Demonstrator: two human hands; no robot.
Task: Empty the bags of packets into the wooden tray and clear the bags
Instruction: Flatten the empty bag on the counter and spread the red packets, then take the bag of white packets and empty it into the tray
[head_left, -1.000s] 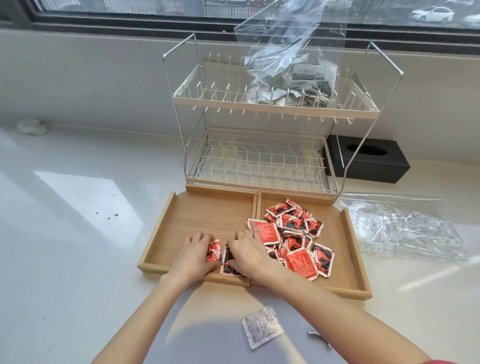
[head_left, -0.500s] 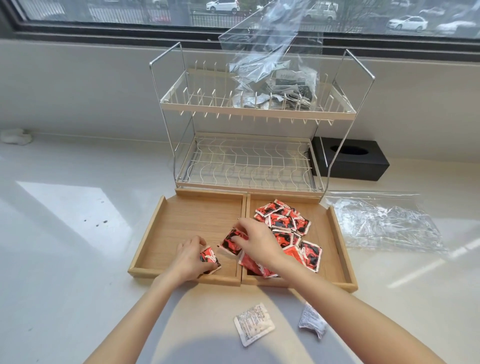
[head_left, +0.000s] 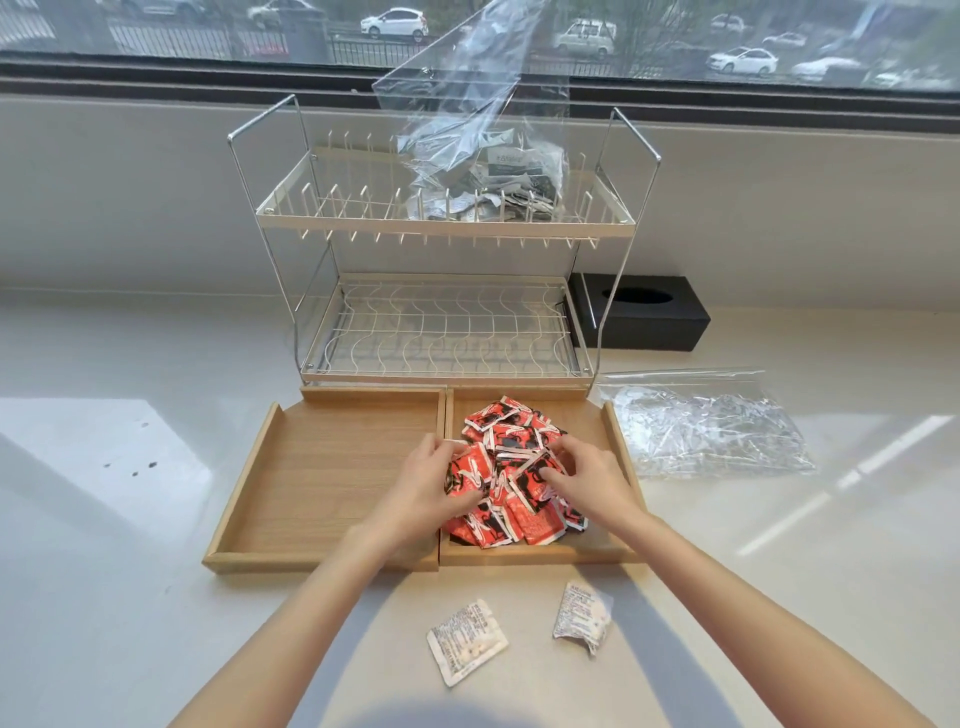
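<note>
Cupping the heap of red and black packets (head_left: 506, 470) from both sides, the left hand (head_left: 423, 486) and right hand (head_left: 584, 480) hold it with curled fingers in the right half of the wooden tray (head_left: 322, 467). The full clear bag (head_left: 483, 171) sits straight ahead on the top wire rack shelf (head_left: 447, 221), at equal reach for both hands.

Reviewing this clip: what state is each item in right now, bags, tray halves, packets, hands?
Bag on the rack: upright, still holds grey packets.
Flat bag: emptied, lying on the counter.
Left tray compartment: bare.
Right tray compartment: holds the red packets, heaped.
White packets: two, on the counter outside the tray.
Left hand: fingers curled on the heap.
Right hand: fingers curled on the heap.
</note>
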